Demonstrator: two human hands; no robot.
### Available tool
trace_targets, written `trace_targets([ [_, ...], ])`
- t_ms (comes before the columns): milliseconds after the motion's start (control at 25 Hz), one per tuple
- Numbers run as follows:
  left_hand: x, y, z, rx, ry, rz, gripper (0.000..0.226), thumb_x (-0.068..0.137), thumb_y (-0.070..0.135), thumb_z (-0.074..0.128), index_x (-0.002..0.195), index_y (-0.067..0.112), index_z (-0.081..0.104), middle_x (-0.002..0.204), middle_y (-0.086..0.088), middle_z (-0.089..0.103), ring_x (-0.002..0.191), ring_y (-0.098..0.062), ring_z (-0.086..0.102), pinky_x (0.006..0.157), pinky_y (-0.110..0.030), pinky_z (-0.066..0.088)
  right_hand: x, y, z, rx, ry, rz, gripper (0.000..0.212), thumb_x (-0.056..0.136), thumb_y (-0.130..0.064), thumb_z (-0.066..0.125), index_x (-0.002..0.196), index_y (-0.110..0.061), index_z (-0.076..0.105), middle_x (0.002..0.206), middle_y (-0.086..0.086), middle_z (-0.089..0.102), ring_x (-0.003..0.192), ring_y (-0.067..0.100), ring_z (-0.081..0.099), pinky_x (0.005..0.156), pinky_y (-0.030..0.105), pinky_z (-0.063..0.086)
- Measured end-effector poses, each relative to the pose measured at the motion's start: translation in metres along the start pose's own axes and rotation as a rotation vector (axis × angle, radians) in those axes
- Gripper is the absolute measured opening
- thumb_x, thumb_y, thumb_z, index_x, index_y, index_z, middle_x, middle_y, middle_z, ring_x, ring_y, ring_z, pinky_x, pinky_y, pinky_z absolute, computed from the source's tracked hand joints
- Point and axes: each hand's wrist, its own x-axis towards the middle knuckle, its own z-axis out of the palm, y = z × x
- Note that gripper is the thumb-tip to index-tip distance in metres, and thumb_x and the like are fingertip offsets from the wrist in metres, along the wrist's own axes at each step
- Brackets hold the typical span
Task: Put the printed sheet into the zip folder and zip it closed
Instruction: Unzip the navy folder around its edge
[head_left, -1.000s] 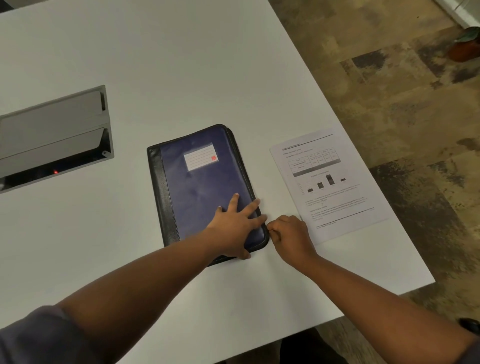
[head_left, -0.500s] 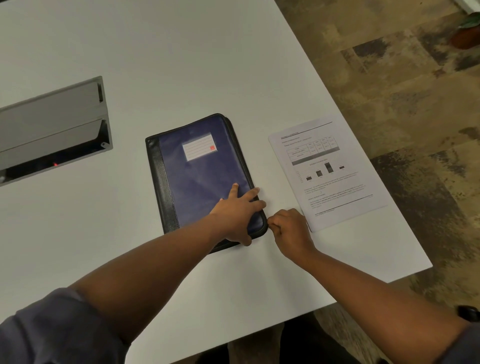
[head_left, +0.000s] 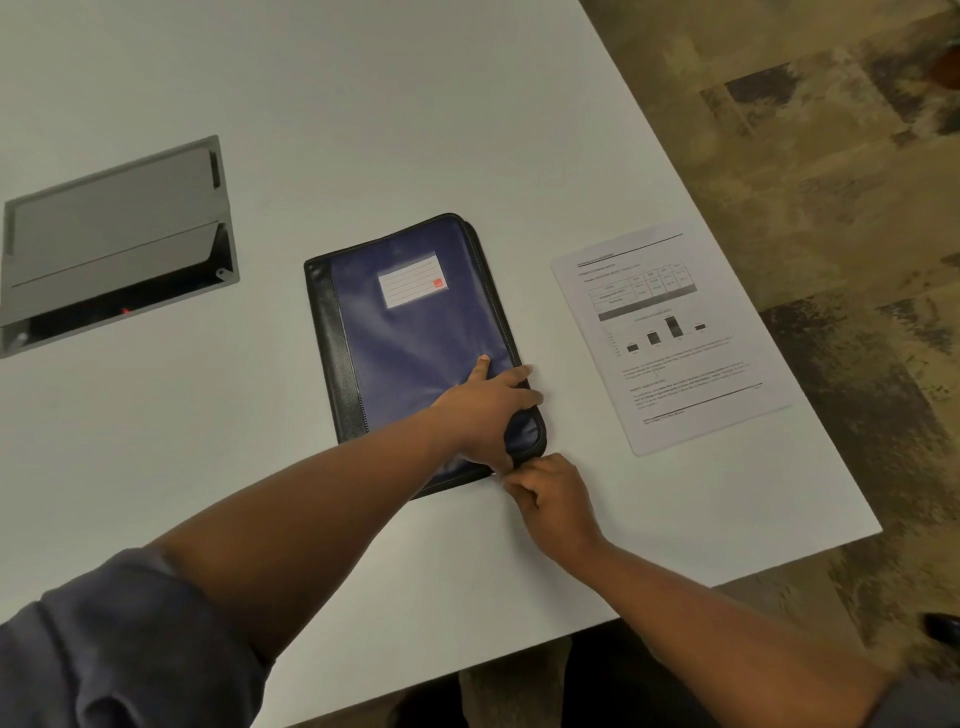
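Note:
A dark blue zip folder (head_left: 410, 332) with a black spine and a white label lies closed on the white table (head_left: 363, 130). My left hand (head_left: 485, 410) presses flat on the folder's near right part, fingers spread. My right hand (head_left: 550, 499) pinches at the folder's near right corner, where the zip runs; the zip pull itself is hidden by my fingers. The printed sheet (head_left: 670, 332), with a table, a bar chart and text, lies flat on the table to the right of the folder, apart from it.
A grey cable box (head_left: 114, 239) with an open flap is set into the table at the left. The table's right edge runs just past the sheet, and its near edge is close to my body. Patterned carpet (head_left: 831, 156) lies beyond.
My right hand has slid from the folder's right edge around to its near right corner. My left hand stays pressed on the cover. The sheet has not moved.

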Motion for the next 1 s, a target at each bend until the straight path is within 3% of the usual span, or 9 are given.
trace_targets([
  [200,-0.001,-0.001,0.001,-0.012,0.014,0.001,0.104,0.07,0.045,0.085,0.154,0.038,0.026,0.168,0.011,0.005,0.152,-0.045,-0.007,0.108,-0.063,0.038,-0.005,-0.028,0.031,0.024,-0.011,-0.007,0.006,0.086,-0.009,0.075,0.089,-0.01,0.08,0.085,0.004,0.077,0.078,0.021,0.068,0.076,0.03,0.058],
  [400,-0.004,-0.001,0.01,0.029,0.068,-0.004,0.103,0.073,0.05,0.082,0.156,0.039,0.021,0.169,0.011,0.0,0.153,-0.043,-0.007,0.107,-0.064,0.039,-0.007,-0.043,0.045,0.034,0.012,0.019,0.006,0.086,-0.008,0.075,0.09,-0.008,0.08,0.089,0.003,0.078,0.082,0.018,0.07,0.082,0.018,0.053],
  [560,-0.019,-0.011,0.023,-0.006,0.15,-0.004,0.096,0.081,0.057,0.073,0.158,0.038,0.018,0.17,0.006,-0.001,0.154,-0.035,-0.005,0.112,-0.061,0.033,-0.009,-0.041,0.041,-0.024,0.013,-0.004,0.019,0.083,-0.003,0.075,0.1,-0.011,0.08,0.097,0.003,0.078,0.089,0.023,0.07,0.085,0.025,0.053],
  [720,-0.034,-0.024,0.029,0.079,0.042,-0.079,0.103,0.083,0.056,0.071,0.156,0.047,-0.001,0.168,0.004,-0.018,0.151,-0.044,-0.013,0.112,-0.076,0.019,-0.014,-0.045,0.046,-0.157,-0.01,0.065,0.015,0.087,-0.015,0.073,0.1,-0.018,0.079,0.093,0.0,0.077,0.083,0.023,0.066,0.077,0.038,0.055],
  [840,-0.041,-0.03,0.029,0.107,-0.035,-0.133,0.117,0.078,0.054,0.078,0.152,0.052,-0.013,0.165,0.002,-0.028,0.149,-0.049,-0.017,0.108,-0.079,0.023,-0.019,-0.05,0.054,-0.223,0.019,0.157,0.012,0.088,-0.023,0.073,0.098,-0.019,0.078,0.092,0.0,0.076,0.087,0.024,0.065,0.081,0.041,0.052],
  [1000,-0.041,-0.028,0.03,0.103,-0.008,-0.129,0.116,0.077,0.057,0.078,0.154,0.05,-0.01,0.166,0.001,-0.024,0.149,-0.05,-0.013,0.107,-0.078,0.027,-0.021,-0.054,0.062,-0.224,0.043,0.22,0.01,0.086,-0.023,0.074,0.094,-0.019,0.077,0.09,0.001,0.075,0.088,0.025,0.062,0.085,0.043,0.047],
])
